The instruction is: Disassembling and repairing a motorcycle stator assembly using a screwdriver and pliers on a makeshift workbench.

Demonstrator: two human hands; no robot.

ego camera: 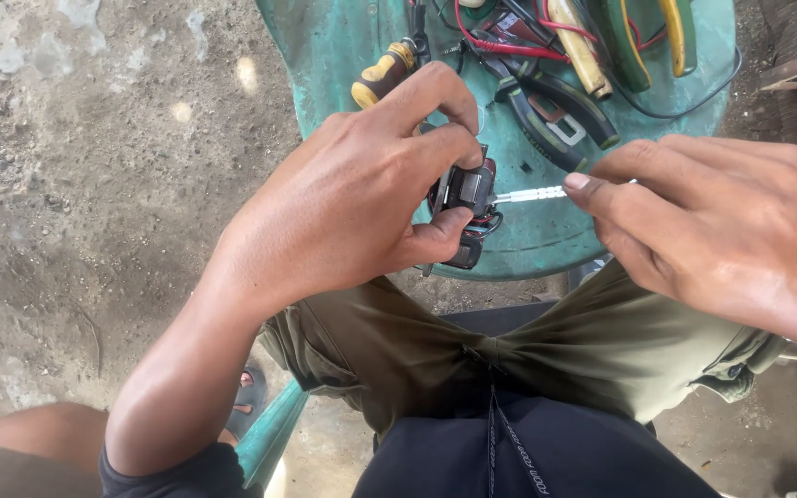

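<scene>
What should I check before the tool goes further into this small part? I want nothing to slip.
1. Left hand grips the small black part between fingers and thumb: ok.
2. Right hand pinches the thin silver shaft: ok.
3. Shaft tip meets the part: ok, though the exact seat is hidden.
4. Part braced on the green stool: not ok, it is held in the air at the stool's edge.
5. Spare tools within reach: ok, the yellow-handled screwdriver and pliers lie on the stool.
6. Loose screws or small pieces: cannot tell.
</scene>
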